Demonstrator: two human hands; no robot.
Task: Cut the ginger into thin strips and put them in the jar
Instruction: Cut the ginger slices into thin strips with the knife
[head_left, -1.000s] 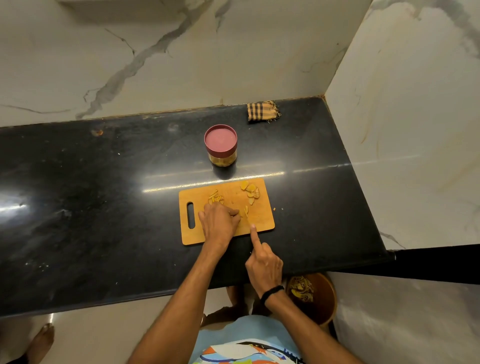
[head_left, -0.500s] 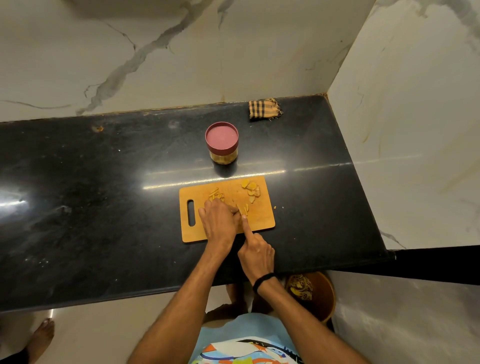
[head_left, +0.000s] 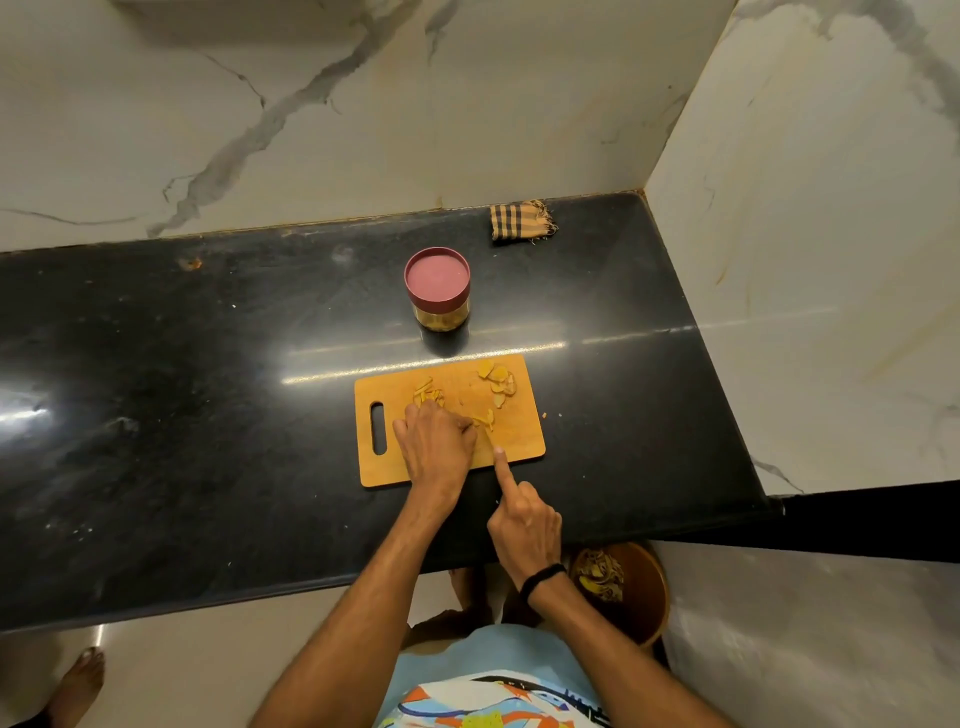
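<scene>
Right, left hand (head_left: 436, 449) is planted on the cutting board (head_left: 522, 439), fingers curled down over the ginger piece (head_left: 482, 420) and pinning it flat at the fingertips. That piece pokes out to the right of the knuckles and, as far as I can make out, its long axis runs across the board, left to right. Now the relation that matters: the right hand (head_left: 525, 530) sits nearer the body, out over the black countertop (head_left: 208, 467) just off the board's near edge. Its index finger (head_left: 503, 467) is straight and aims up and slightly left, directly at that exposed end. So the ginger lies just ahead of the fingertip, close but not touching. The other right fingers are curled tight, the way a hand wraps a knife with the forefinger along the spine. I'd judge that's what it holds, though the blade itself is too thin to pick out. A cut from there would cross the piece's length. Finished strips (head_left: 428, 397) lie just beyond the left hand, uncut slices (head_left: 498, 383) at the far right corner. And the jar (head_left: 438, 312) stands past the board's far edge, lid (head_left: 438, 275) on, out of either hand's grasp.
</scene>
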